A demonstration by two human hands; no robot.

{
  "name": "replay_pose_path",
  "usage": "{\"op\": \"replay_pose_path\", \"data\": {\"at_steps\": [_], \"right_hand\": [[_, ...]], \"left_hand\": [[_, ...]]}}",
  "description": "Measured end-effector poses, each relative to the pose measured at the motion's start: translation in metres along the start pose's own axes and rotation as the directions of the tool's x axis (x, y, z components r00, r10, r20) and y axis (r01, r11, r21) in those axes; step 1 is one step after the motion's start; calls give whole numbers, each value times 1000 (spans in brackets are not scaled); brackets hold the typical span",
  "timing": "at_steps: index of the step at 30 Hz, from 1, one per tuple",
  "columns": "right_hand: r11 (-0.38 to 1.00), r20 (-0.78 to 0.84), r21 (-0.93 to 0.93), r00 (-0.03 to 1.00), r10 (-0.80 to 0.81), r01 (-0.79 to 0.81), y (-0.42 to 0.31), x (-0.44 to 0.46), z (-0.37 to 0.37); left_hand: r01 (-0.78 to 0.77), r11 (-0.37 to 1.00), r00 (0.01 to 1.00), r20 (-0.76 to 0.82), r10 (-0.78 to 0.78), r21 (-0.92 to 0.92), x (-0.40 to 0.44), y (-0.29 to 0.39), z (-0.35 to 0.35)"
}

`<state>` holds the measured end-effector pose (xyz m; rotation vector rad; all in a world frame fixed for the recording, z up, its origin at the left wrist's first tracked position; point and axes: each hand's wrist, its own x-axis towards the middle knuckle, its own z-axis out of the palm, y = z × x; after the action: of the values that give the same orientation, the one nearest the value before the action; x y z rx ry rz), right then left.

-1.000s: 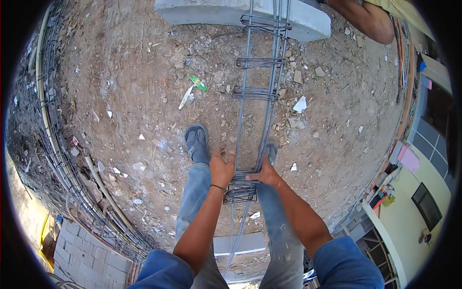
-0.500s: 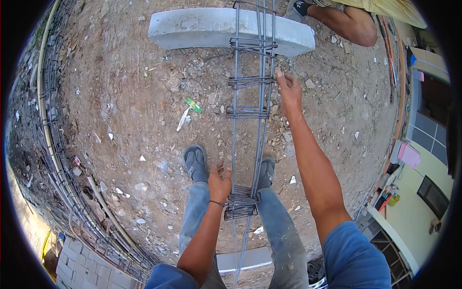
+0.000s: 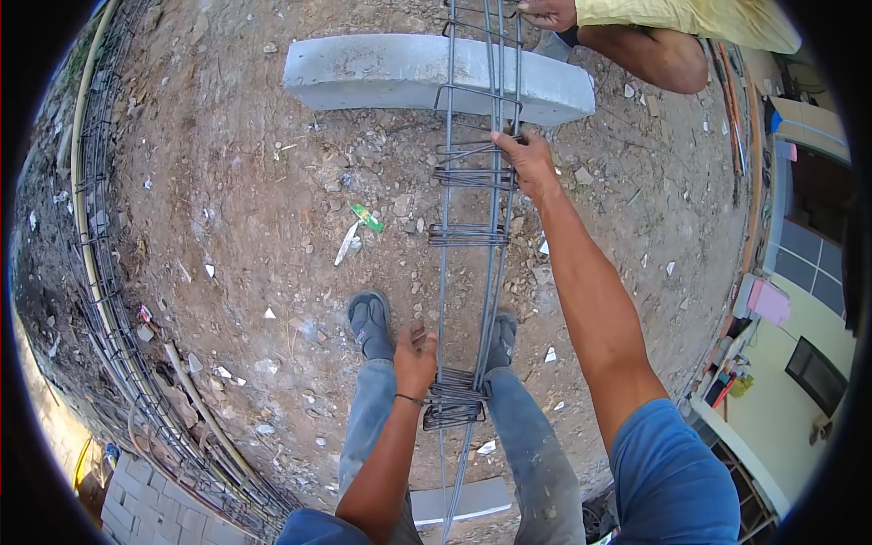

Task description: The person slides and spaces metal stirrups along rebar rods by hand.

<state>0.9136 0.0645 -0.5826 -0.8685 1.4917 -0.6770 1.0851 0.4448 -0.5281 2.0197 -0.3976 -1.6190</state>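
Long steel bars (image 3: 443, 304) run away from me between my feet, with bunches of bent wire stirrups around them. My right hand (image 3: 530, 162) is at the right side of the bars, its thumb and fingers closed on a stirrup (image 3: 474, 174) of the upper bunch. Beside the left bar, my left hand (image 3: 415, 357) has its fingers apart and holds nothing, just above the near stirrup bunch (image 3: 454, 400). A farther bunch (image 3: 468, 235) lies midway. The far part of the bars crosses over a pale concrete block (image 3: 363, 73).
A co-worker's hand (image 3: 548, 13) is near the bars at the top, beside their bent leg (image 3: 649, 56). Another concrete piece (image 3: 463, 502) lies under the near end. Rebar cages (image 3: 100, 263) and a pole line the left side. Litter (image 3: 366, 217) lies on the ground.
My right hand has moved from the near bunch up to the far stirrups and closed there. A stirrup has separated from the far bunch. The co-worker's hand has come into view.
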Motion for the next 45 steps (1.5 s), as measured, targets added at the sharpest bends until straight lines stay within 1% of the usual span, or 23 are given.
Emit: {"op": "replay_pose_path", "data": {"at_steps": [2,5,8,10,11,12,14,15,17,19,22,23,25,26,28,29,30,31,33,37,39,43,45], "right_hand": [[994,-41,-93,998,50,-53,7,-27,0],[995,-23,-45,996,85,-86,32,-66,-8],[980,45,-141,988,148,-140,41,-102,-16],[885,172,-446,958,229,-132,42,-116,-25],[862,200,-506,965,168,-45,45,-121,-24],[861,200,-507,965,170,-47,45,-122,-27],[786,33,-618,998,57,-24,46,-123,-28],[768,-90,-634,995,44,-91,43,-116,-32],[807,-161,-589,971,-174,47,17,-104,-29],[718,-100,-663,925,-366,213,-11,-86,-20],[627,-20,-709,880,-474,322,-51,-54,5],[622,-16,-711,878,-479,326,-63,-43,13],[416,76,-833,819,-568,365,-78,-26,27],[410,80,-835,819,-569,367,-79,-20,33],[242,172,-889,773,-610,389,-75,-12,45],[237,177,-889,770,-613,393,-71,-13,48],[162,225,-914,796,-562,372,-64,-16,52],[83,267,-932,822,-504,354,-56,-21,54],[51,287,-933,825,-487,355,-43,-30,55],[-58,352,-927,809,-471,369,-29,-60,52],[-83,364,-927,822,-438,366,-30,-75,54],[-106,372,-928,870,-324,358,-29,-92,59],[-110,401,-916,870,-286,386,-35,-99,59]], "left_hand": [[-5,1000,1000,2,5,1,3,0,0],[5,1000,1000,10,-5,-1,5,-3,2],[21,1000,1000,11,-21,-12,6,1,3],[25,1000,1000,10,-25,-16,8,2,3],[20,1000,1000,12,-20,-22,9,4,3],[18,999,1000,15,-17,-28,8,4,2],[24,999,1000,4,-24,-39,8,5,2],[29,998,1000,-6,-29,-50,10,6,1],[43,996,999,-4,-43,-80,10,12,-2],[41,993,999,-3,-42,-114,8,12,-4],[26,994,1000,-9,-27,-108,12,13,-4],[72,982,997,40,-66,-176,11,13,-4],[123,962,990,96,-103,-245,8,9,-1],[179,939,981,126,-147,-294,8,3,3],[231,910,970,160,-186,-344,8,-9,11],[280,898,953,210,-218,-339,7,-17,16],[328,884,933,258,-250,-332,6,-18,20],[328,882,934,257,-249,-338,5,-20,22],[242,944,952,244,-186,-224,3,-18,27],[239,934,938,313,-150,-268,11,-22,26],[236,951,943,283,-174,-202,13,-19,26],[241,933,946,281,-164,-268,16,-8,27],[258,938,951,231,-204,-233,21,-7,34]]}}
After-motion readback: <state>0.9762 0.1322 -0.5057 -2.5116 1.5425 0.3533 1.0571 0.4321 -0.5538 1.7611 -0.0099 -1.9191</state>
